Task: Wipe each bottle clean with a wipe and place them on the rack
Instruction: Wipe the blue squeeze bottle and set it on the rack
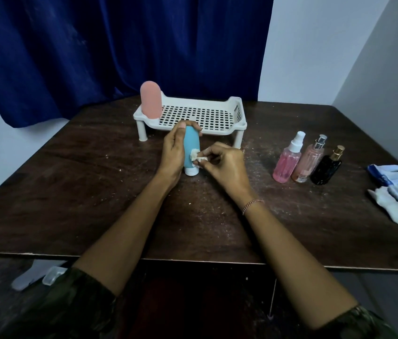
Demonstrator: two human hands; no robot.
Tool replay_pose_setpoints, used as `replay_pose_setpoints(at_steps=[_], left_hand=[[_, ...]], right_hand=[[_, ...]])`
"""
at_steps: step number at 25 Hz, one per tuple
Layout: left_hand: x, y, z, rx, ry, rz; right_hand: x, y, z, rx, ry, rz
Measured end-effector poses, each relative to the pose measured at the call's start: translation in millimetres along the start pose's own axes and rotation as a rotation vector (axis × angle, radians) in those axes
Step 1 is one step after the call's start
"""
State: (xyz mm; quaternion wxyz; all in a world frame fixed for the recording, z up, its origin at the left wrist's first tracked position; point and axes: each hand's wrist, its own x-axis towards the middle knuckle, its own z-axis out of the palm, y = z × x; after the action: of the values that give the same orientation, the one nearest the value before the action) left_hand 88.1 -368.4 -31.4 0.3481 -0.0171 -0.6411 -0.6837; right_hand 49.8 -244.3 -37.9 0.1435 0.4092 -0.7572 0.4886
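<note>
Dark, scuffed wooden table [95, 192], blue curtain [119, 45] behind, white walls [327, 45] to the right. Left hand [173, 152] wraps the blue bottle [191, 145], standing cap-down before the white rack [193, 116]; right hand [227, 165] pinches a wipe [196, 156] against its side. A pink bottle [150, 100] stands on the rack.

- Dark wooden table [90, 192], scuffed and flecked with pale specks.
- White rack [217, 130] on short legs, far middle.
- Blue bottle [190, 145] upright, cap down, just before the rack.
- Right of it, a close row: pink spray bottle [286, 163], pale pink bottle [307, 162], black bottle [325, 170].
- Wipes pack [397, 174] and loose white wipes [392, 206] at the right edge.
</note>
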Motion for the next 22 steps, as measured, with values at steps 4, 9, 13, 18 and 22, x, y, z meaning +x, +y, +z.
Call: replay_pose_setpoints(at_steps=[4,9,13,18,22], left_hand=[[0.5,1.6,0.8,0.003,-0.006,0.002],[-1.0,3.9,1.9,0.030,-0.011,0.007],[-0.1,4.4,0.3,0.037,0.031,-0.020],[1.3,5.6,0.4,-0.043,0.047,-0.079],[0.8,8.2,2.1,-0.092,0.051,-0.114]], right_hand=[[5.4,4.1,-3.1,-0.026,0.009,0.038],[4.1,6.6,-3.2,0.006,0.003,0.070],[0.3,2.7,-4.1,0.040,-0.121,-0.017],[4.8,2.7,-3.9,0.036,0.043,0.008],[4.8,1.7,-3.7,0.082,0.094,-0.014]])
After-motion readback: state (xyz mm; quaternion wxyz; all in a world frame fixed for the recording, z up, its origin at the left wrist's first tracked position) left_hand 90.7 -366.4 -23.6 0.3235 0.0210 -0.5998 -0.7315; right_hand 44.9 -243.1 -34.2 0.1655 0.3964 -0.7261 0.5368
